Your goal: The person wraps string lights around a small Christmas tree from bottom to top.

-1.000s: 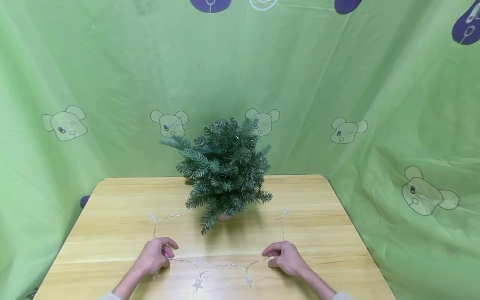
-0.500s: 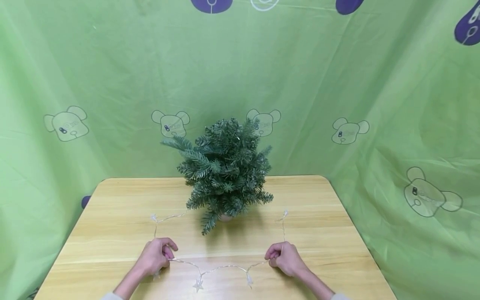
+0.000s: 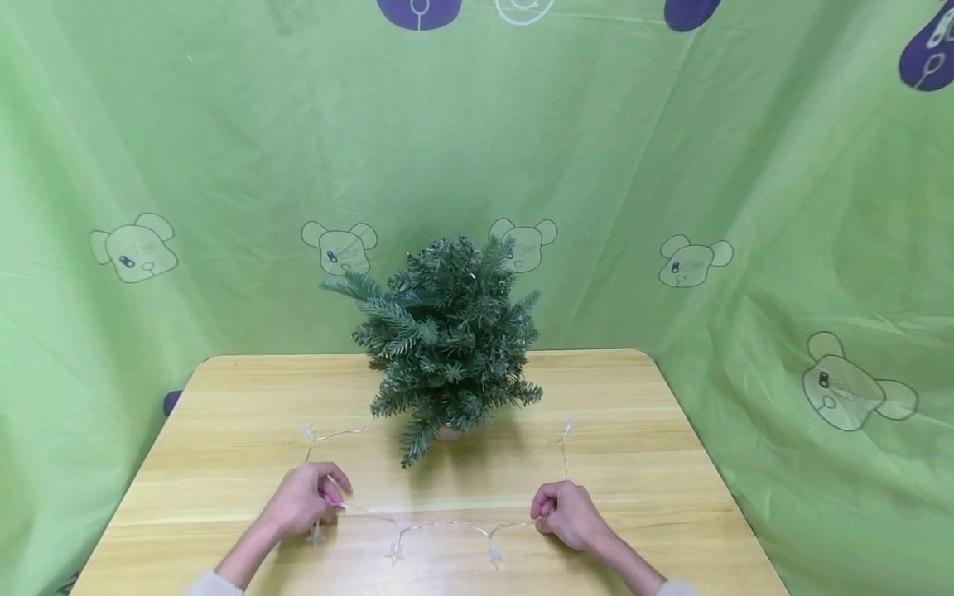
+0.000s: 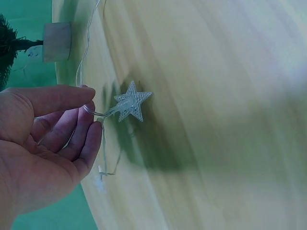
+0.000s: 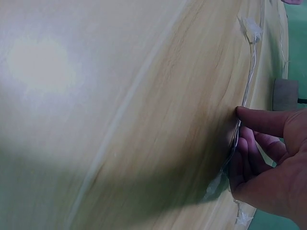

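Note:
A string of star lights runs in a loop over the wooden table in front of a small artificial Christmas tree. My left hand pinches its wire between thumb and fingers; a clear plastic star hangs from the wire right beside the fingertips. On the other side my right hand pinches the wire too, with one star farther along it. Between the hands the wire sags, two stars dangling from it. Both ends of the loop lead back toward the tree, whose foliage hides the rear part.
The tree stands on a round wooden base near the middle of the table. Green fabric printed with bear heads encloses the table at the back and sides.
My left hand has risen slightly with the wire, and the star under it shows more. My right hand has shifted slightly to the right.

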### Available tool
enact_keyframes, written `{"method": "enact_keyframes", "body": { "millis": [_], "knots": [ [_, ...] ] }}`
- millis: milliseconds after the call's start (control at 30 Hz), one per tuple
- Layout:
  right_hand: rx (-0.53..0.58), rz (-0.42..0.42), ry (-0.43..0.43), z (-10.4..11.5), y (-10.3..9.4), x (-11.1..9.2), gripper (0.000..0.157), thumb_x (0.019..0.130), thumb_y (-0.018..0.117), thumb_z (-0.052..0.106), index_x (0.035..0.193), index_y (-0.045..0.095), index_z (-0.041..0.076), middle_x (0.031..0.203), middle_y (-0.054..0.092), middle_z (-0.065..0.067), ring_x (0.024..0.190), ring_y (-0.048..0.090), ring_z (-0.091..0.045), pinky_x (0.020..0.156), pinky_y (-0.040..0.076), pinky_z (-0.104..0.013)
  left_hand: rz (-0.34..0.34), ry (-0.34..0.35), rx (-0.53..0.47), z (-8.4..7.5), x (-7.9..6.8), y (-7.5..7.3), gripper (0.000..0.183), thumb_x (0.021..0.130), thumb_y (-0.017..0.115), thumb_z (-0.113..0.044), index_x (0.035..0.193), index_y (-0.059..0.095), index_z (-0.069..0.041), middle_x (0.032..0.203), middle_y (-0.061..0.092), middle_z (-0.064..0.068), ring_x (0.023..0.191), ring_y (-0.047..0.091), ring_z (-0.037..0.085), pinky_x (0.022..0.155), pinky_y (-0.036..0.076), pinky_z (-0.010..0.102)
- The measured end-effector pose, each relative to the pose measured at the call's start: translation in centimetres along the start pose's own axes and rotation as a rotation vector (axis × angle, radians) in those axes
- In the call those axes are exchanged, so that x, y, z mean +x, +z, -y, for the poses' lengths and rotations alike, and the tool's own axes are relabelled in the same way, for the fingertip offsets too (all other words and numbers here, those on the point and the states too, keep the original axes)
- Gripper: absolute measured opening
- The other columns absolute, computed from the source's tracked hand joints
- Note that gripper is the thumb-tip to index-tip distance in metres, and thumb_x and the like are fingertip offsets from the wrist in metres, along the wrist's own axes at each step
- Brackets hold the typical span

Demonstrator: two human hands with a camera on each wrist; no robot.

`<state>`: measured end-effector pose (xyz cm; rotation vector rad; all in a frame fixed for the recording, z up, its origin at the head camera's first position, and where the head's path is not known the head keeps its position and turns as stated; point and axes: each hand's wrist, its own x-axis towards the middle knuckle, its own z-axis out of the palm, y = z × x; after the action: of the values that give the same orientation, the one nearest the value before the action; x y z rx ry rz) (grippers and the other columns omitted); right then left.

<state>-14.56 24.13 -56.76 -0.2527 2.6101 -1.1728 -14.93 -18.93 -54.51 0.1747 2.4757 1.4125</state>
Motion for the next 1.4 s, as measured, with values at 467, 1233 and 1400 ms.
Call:
{"method": "enact_keyframes", "body": {
  "millis": [467,1233,1400],
  "knots": [
    [-0.064,0.017,-0.012,0.1,-0.3,-0.2,0.015,0.068,0.068,-0.006,0.075,0.064,0.007,0.068,0.058,0.0,0.061,0.051,-0.009,0.058,0.044,-0.021,0.06,0.052,0.013,-1.0,0.0,-1.0,0.033,0.067,0.073,0.01,0.098,0.064,0.002,0.08,0.065,0.01,0.074,0.062,0.023,0.064,0.054,0.024],
    [0.1,0.232,-0.031,6.5,-7.8,0.9,0.022,0.08,0.071,0.011,0.099,0.067,0.002,0.076,0.065,-0.01,0.07,0.062,-0.024,0.068,0.052,-0.039,0.134,0.146,0.039,-5.4,-0.4,-3.7,0.039,0.066,0.063,0.015,0.1,0.064,-0.004,0.081,0.064,0.004,0.078,0.063,0.024,0.068,0.055,0.026],
    [0.074,0.286,-0.041,7.2,-8.8,0.5,0.015,0.082,0.071,0.017,0.094,0.07,0.008,0.071,0.064,-0.012,0.063,0.058,-0.019,0.062,0.05,-0.033,0.145,0.172,0.069,-6.5,-0.7,-4.2,0.038,0.066,0.059,0.016,0.097,0.065,-0.005,0.081,0.063,0.003,0.077,0.062,0.021,0.069,0.055,0.026]
  ]
}}
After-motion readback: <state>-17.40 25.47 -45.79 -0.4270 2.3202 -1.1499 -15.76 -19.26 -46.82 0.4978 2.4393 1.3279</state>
